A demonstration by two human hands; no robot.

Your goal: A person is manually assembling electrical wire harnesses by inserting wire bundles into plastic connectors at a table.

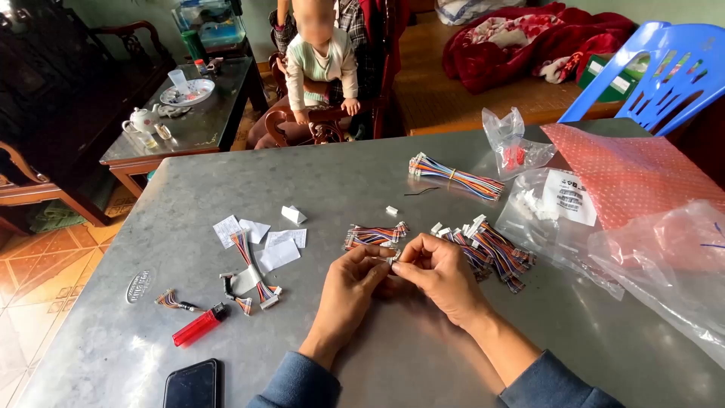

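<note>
My left hand (349,291) and my right hand (438,273) meet over the grey metal table (362,174), fingertips pinched together on a small bundle of coloured wires with a white connector (374,236). A heap of similar wire harnesses (495,249) lies just right of my right hand. Another tied bundle of coloured wires (455,176) rests farther back. Finished short harnesses (253,276) lie to the left among white paper slips (266,243).
A red lighter (198,327) and a black phone (193,384) lie near the front left. Clear plastic bags (559,204), one with white connectors, and a pink bubble bag (634,170) crowd the right. A small child sits on a wooden chair beyond the table; a blue plastic chair (664,68) stands far right.
</note>
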